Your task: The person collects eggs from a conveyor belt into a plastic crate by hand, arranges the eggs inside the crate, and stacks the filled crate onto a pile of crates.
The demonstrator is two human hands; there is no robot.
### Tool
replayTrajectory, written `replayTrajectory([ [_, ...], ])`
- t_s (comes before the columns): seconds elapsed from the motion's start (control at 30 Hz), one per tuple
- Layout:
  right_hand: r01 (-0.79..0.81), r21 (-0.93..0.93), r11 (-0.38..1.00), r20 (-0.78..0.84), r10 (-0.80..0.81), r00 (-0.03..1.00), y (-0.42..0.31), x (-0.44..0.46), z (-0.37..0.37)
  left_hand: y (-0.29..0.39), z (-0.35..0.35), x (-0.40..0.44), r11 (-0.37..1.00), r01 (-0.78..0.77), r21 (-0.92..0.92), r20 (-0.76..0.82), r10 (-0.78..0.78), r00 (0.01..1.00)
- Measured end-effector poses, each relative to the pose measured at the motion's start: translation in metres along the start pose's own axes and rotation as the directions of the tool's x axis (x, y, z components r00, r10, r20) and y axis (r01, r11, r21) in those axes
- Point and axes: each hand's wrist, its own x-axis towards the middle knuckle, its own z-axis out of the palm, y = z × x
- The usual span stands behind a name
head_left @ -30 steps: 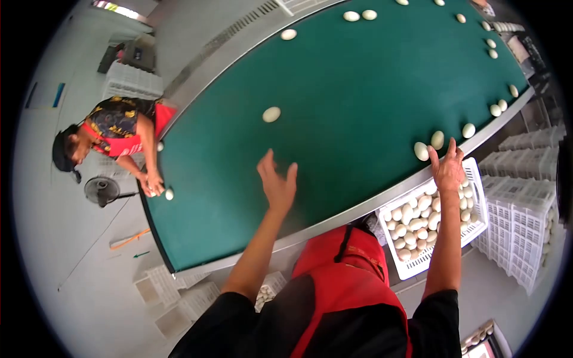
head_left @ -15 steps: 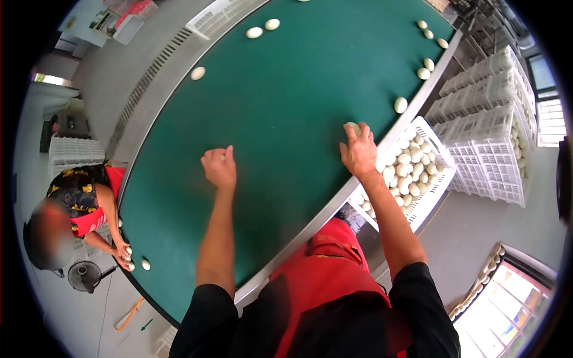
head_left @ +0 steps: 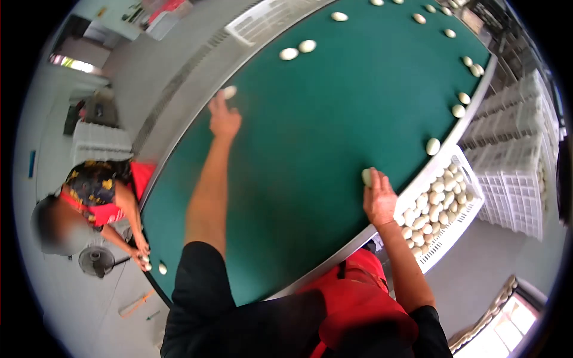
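At far left, a co-worker point(head_left: 101, 200) in a red apron and dark patterned shirt leans at the end of the green tabletop point(head_left: 298, 155), both hands point(head_left: 143, 258) close together at its edge, with a loose egg point(head_left: 162, 268) just beside them. Next, the person's left hand point(head_left: 225, 122) reaches across to the far rim, its fingers stretched out and their tips at a pale egg point(head_left: 230, 92) lying there. Farther right, a pair of eggs point(head_left: 298, 50) sits near that same rim. The right hand point(head_left: 380, 200) is over the near side, its fingers almost straight against a greenish-white egg point(head_left: 366, 176); with the blur and the angle, I cannot tell whether either hand actually grips its egg. Beside the right forearm, below the near rim, stands a white plastic crate point(head_left: 456, 234) well filled with eggs point(head_left: 439, 203). Another egg point(head_left: 433, 147) rests by the metal edge, and stacked white crates point(head_left: 507, 191) stand at far right.
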Motion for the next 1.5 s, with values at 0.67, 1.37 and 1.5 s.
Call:
replayTrajectory([
  [0.67, -0.461, -0.001, 0.888, 0.186, 0.453, 0.872, 0.088, 0.059, -0.069, -0.078, 0.038, 0.003, 0.982, -0.072, -0.175, 0.171, 0.103, 0.98],
  [1.37, -0.713, 0.374, 0.593, 0.139, 0.724, 0.675, 0.282, -0.087, -0.173, 0.335, -0.006, -0.457, 0.593, 0.439, -0.675, 0.738, 0.529, 0.418],
  [1.5, -0.73, 0.216, 0.648, 0.056, 0.739, 0.672, 0.388, -0.096, -0.165, 0.355, 0.013, -0.481, 0.666, 0.428, -0.611, 0.791, 0.509, 0.339],
])
